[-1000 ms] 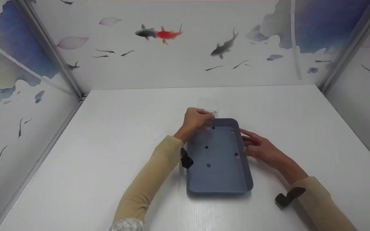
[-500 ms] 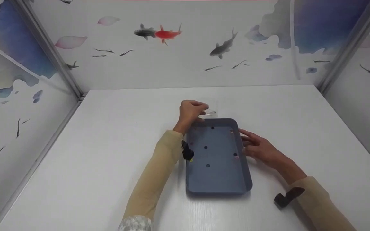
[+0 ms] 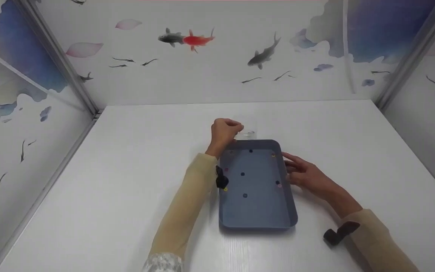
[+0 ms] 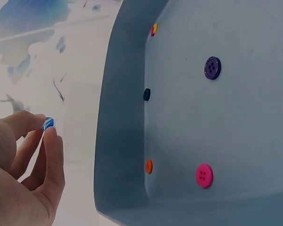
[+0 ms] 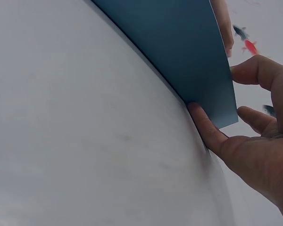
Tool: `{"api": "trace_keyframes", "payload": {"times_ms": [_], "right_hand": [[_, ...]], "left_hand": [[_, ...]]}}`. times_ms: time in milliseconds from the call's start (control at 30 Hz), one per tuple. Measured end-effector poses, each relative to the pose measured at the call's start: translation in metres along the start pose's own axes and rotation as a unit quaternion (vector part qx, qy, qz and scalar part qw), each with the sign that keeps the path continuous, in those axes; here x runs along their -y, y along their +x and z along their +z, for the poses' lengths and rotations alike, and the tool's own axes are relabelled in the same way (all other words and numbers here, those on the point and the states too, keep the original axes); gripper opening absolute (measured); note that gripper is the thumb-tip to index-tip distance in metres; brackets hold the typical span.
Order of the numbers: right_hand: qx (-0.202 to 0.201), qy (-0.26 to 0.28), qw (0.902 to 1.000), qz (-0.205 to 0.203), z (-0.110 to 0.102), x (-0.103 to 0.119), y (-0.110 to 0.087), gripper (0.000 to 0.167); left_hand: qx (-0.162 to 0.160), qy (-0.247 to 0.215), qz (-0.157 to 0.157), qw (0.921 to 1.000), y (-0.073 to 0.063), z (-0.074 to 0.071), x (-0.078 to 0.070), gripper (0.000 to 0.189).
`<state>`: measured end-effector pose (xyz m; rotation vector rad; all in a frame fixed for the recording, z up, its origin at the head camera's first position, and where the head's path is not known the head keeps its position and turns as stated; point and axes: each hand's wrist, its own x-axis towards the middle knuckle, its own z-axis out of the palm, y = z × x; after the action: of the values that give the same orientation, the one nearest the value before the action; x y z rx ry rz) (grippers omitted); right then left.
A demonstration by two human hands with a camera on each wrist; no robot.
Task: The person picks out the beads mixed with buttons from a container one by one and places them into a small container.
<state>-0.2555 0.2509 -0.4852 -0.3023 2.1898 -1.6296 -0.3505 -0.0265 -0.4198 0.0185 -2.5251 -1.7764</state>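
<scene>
My left hand (image 3: 223,135) is just past the far left corner of a blue-grey tray (image 3: 264,209). Between thumb and fingertips it pinches a small blue-and-white striped piece (image 4: 48,123), possibly a button or bead. Several buttons lie scattered on the tray floor, among them a purple button (image 4: 212,68), a pink button (image 4: 204,176), an orange button (image 4: 149,166) and a dark button (image 4: 146,94). My right hand (image 3: 310,177) rests against the tray's right outer wall (image 5: 179,52), fingers extended and spread. The left forearm covers part of the tray's left side.
A clear, see-through container or bag (image 3: 248,134) lies behind the tray's far rim; its contents are hard to make out. The white table (image 3: 127,181) is bounded by panels printed with fish (image 3: 198,40).
My left hand has moved from over the tray's far left corner, away and slightly left, to beyond the far rim. More buttons show at the tray's left side. The right hand stays put.
</scene>
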Motion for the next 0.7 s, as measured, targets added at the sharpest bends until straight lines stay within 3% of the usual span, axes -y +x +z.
{"api": "trace_keyframes", "payload": {"times_ms": [300, 700], "right_hand": [[0.001, -0.007, 1.0, 0.004, 0.003, -0.001, 0.001, 0.074], [0.003, -0.011, 0.9999, 0.008, 0.001, 0.002, 0.0, 0.075]], "left_hand": [[-0.003, -0.006, -0.001, 1.0, 0.0, -0.006, 0.005, 0.017], [0.0, -0.018, -0.022, 0.9996, -0.005, -0.036, 0.016, 0.02]]}}
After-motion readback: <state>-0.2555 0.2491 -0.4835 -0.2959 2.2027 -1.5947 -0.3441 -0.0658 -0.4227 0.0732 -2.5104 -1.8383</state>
